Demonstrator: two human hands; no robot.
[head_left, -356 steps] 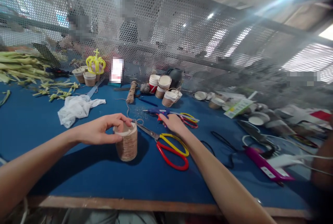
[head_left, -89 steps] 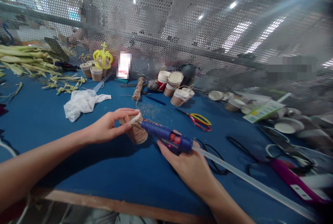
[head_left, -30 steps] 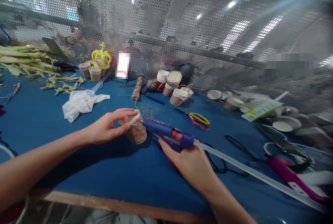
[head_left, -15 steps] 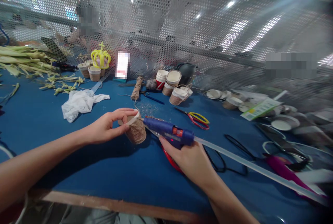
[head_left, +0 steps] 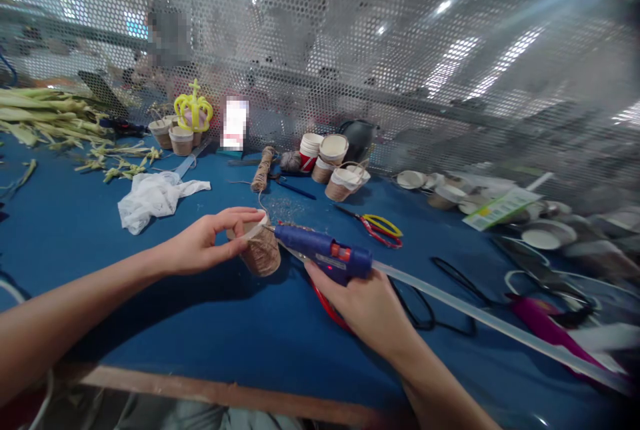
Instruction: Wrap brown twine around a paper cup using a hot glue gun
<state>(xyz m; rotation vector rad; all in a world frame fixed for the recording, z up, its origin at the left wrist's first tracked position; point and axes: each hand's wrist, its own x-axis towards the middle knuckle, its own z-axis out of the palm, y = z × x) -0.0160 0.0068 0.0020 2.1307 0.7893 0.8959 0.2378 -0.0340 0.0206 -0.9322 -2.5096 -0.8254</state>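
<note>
My left hand [head_left: 203, 247] pinches the white rim of a twine-wrapped paper cup [head_left: 260, 252], which is tilted on the blue table [head_left: 210, 330]. My right hand [head_left: 365, 303] grips a blue glue gun [head_left: 325, 258] whose nozzle points at the cup's upper side, right by the rim. A long clear glue stick [head_left: 490, 327] trails from the back of the gun to the right. Red-handled scissors [head_left: 325, 300] lie mostly hidden under my right hand.
Behind lie a twine spool [head_left: 261, 169], several paper cups [head_left: 330, 163], yellow-red scissors [head_left: 380, 227], a white rag [head_left: 153, 197], green stalks [head_left: 50, 117], a yellow crown on cups [head_left: 193, 113]. A pink tool [head_left: 545, 327] and cables lie right. A perforated screen [head_left: 350, 50] backs the table.
Long ago my right hand reached for the glue gun while the cup stood upright. Over the last second the gun has stayed at the tilted cup, shifting only slightly.
</note>
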